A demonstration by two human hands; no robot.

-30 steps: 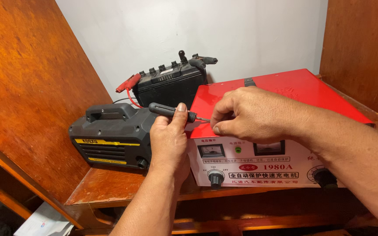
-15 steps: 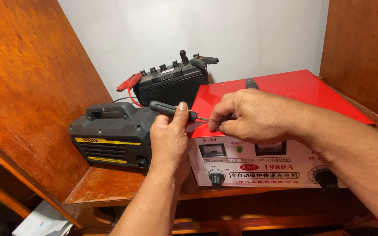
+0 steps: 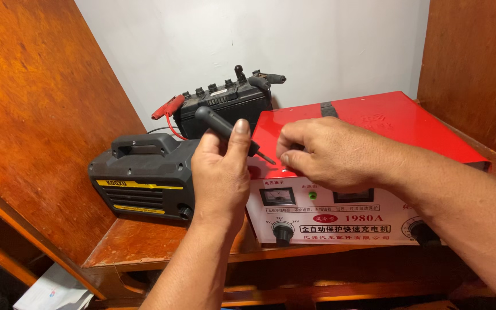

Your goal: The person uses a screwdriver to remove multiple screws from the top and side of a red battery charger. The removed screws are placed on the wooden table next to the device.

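Barely shifted, left hand point(image 3: 220, 172) fingers grip the screwdriver point(image 3: 228, 131), tip at right hand point(image 3: 331, 155) fingertips, seemingly pinching a screw on the red charger point(image 3: 391, 120).

Wooden shelf point(image 3: 144, 244) below my hands, reddish-brown, set in a corner. 3 units rest directly on it: a black case with yellow stripe point(image 3: 144, 178) at left, a black battery point(image 3: 225, 109) behind, a red-topped charger point(image 3: 374, 120) at right.

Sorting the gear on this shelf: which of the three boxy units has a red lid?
The white-fronted charger on the right, under the right hand; the unit with the yellow stripe and the battery behind are black.
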